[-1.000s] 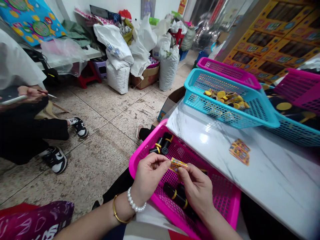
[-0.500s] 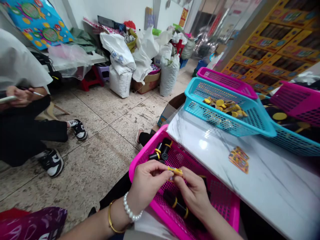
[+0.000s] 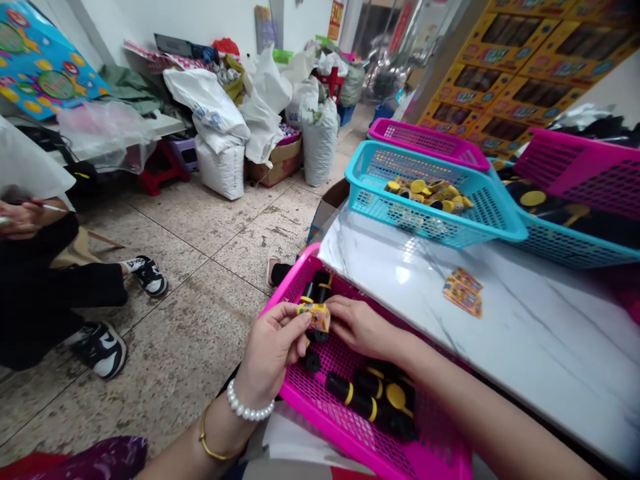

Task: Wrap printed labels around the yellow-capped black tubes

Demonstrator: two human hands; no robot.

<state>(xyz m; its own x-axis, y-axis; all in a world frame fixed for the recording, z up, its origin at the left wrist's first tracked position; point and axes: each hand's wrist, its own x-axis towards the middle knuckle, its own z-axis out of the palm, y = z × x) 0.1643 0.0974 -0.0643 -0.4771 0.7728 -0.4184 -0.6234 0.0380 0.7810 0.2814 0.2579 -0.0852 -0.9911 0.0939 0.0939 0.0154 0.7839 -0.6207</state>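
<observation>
My left hand (image 3: 275, 340), wearing a pearl bracelet and a gold bangle, pinches a small yellow printed wrapper (image 3: 315, 316) between thumb and fingers. My right hand (image 3: 363, 327) is just right of the wrapper, its fingers curled; their tips are partly hidden, so what they hold I cannot make out. Both hands are over a pink basket (image 3: 345, 437). In it lie several black tubes with yellow bands (image 3: 350, 395), some under my hands. More yellow printed wrappers (image 3: 463, 292) lie on the marbled white table (image 3: 520, 333).
On the table a blue basket (image 3: 435, 227) holds small yellow and black pieces. Beside it, another blue basket (image 3: 575, 247) contains black and yellow parts. Stacked yellow boxes (image 3: 480, 80) rise behind. A seated person (image 3: 45, 280) is at left; white sacks (image 3: 220, 160) stand on the floor.
My view has shifted slightly right. The wrapper, earlier held edge-on between both hands, now shows its printed face in my left hand. My right hand has moved up and away from the lower tubes.
</observation>
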